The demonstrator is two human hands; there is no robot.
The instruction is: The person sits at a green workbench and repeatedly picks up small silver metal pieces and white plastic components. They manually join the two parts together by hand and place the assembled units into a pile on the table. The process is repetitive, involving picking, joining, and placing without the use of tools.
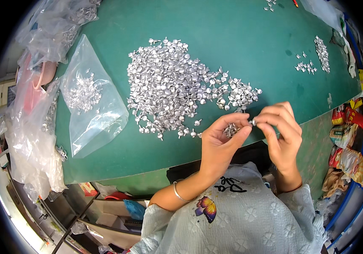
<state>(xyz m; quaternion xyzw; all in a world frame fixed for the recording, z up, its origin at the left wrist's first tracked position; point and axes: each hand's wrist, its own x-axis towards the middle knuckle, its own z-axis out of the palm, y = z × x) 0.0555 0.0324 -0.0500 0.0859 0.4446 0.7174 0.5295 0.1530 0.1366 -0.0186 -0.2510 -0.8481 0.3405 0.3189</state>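
My left hand (218,146) is curled into a cup around several small silver metal studs (231,130), which show between thumb and fingers. Beside it, my right hand (284,137) pinches a single round-headed stud (253,122) between thumb and forefinger, close to the left fingertips. Just beyond both hands, a big heap of the same silver studs (164,84), with flat round heads and short stems, spreads over the green tabletop (118,21). A smaller cluster of studs (243,94) trails off the heap's right side toward my hands.
Left of the heap lies a clear plastic bag (86,131) with studs inside. More plastic bags (33,139) hang over the table's left edge. At the far right are small groups of metal pieces (322,55). Colourful wrappers (344,135) fill a blue-framed rack beyond the right edge.
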